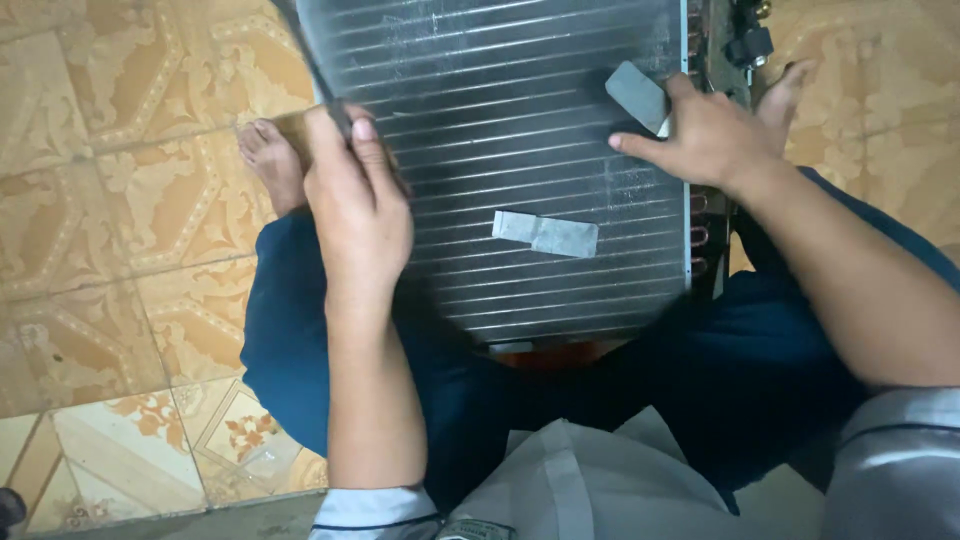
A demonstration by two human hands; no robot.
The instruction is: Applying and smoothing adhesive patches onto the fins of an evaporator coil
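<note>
A finned coil panel [520,170], dark metal with fine horizontal tubes and fins, fills the upper middle of the frame and rests tilted across the person's lap, its lower edge near the dark blue trousers [300,360] at centre. Its rows run left to right across the picture, while the panel as a whole stretches away from the person toward the top edge.

The left hand [358,205] sits at the panel's left border, left of centre, curled around a thin dark blade-like tool [312,60] that runs up and left to the top of the frame; the fingers are closed on it, thumb along the side, and what sort of tool it is cannot be told. The right hand [705,135] lies flat at the panel's right border in the upper right, fingers spread and pressing the fins, the forefinger pointing left along the rows. Just beside its fingertips is a grey tape patch [636,95]; a second grey tape strip [546,233] lies lower, near the panel's middle, between the two hands and somewhat nearer the left one.

Copper tube bends [698,235] show along the right edge. A bare foot [272,160] rests on the patterned floor tiles [120,200] at the left.
</note>
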